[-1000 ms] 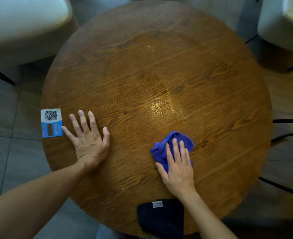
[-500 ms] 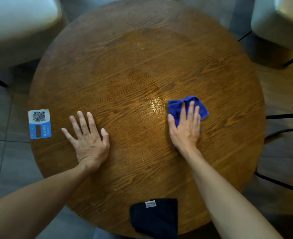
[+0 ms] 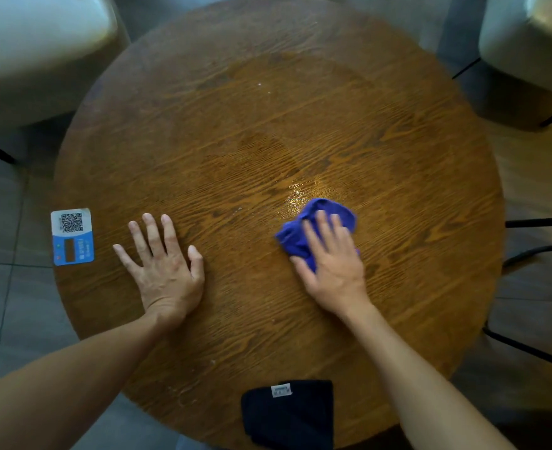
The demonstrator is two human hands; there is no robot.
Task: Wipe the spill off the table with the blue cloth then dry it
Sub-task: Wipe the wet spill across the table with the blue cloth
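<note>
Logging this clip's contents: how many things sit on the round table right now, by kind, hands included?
Cloths: 2, the blue cloth under the right hand, and a black cloth at the near edge
QR cards: 1, the card at the left edge
Hands: 2, left hand flat, right hand
Total: 5

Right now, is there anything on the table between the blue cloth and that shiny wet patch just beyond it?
Nothing visible. The blue cloth sits under the right hand, and the wet patch glistens just past its far edge, with only bare table there. The left hand lies flat, off to the side.
</note>
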